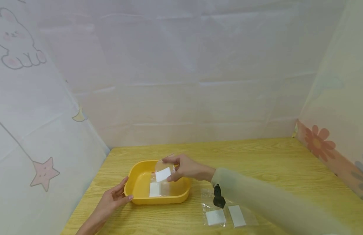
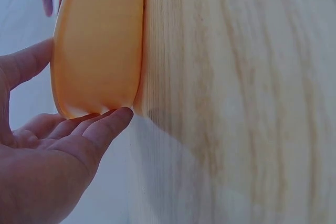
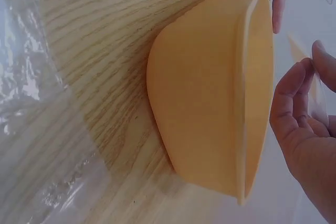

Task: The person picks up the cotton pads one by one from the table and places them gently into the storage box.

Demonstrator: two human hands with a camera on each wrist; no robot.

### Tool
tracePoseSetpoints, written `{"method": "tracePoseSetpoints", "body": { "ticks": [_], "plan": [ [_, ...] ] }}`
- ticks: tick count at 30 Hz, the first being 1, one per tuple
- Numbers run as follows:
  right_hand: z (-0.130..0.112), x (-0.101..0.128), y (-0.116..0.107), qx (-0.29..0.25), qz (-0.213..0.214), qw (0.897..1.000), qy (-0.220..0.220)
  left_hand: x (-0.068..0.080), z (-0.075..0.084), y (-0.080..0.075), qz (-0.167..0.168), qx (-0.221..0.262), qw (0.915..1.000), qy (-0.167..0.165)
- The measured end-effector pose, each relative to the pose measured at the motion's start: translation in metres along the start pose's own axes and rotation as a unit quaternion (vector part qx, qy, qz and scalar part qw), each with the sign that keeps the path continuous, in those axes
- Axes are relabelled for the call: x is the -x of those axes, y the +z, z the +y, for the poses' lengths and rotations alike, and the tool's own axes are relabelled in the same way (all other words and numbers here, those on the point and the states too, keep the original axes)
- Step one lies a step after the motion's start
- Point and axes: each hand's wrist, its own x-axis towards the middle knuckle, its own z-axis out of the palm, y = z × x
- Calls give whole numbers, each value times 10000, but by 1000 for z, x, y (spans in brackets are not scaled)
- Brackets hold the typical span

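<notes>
1. Left hand [image 1: 111,199] fingers [image 2: 107,124]: straight and relaxed, tips and thumb resting against the near left corner of the yellow tray [image 1: 134,192]. No curl round the rim that I can see, so it steadies, not grips.
2. Tray sits on the wooden table [image 1: 258,156], left of centre. One clear packet with a white pad [image 1: 154,189] lies on its floor.
3. Right hand [image 1: 185,168] hovers over the tray, thumb and fingertips pinching a second clear packet [image 1: 163,174] by its edges, white pad hanging inside.
4. Two more packets [image 1: 225,217] lie on the table right of the tray, under my right sleeve.
5. Risks, my read: thin slick plastic, light pinch, so the packet could slip out or land on the rim. Sleeve could drag the spare packets. Tray could slide, as the left hand only touches it.
6. Hard to see: right wrist view barely shows the held packet; the black thing at the right cuff I can't identify.
</notes>
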Motion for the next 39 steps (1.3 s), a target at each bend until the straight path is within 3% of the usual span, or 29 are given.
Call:
{"method": "tracePoseSetpoints", "body": {
  "ticks": [11,20,28,39],
  "plan": [
    [13,-24,34,-432,246,9966,660,-1,-1,0,56,-81,9999,-36],
    [18,-26,54,-869,338,9899,1070,-1,0,0,14,12,10000,-65],
    [18,-28,58,-592,584,9895,1179,-1,0,-1,15,5,10000,-53],
    [15,-23,48,244,306,9902,1343,0,1,1,-1,33,10000,45]
  ]
}}
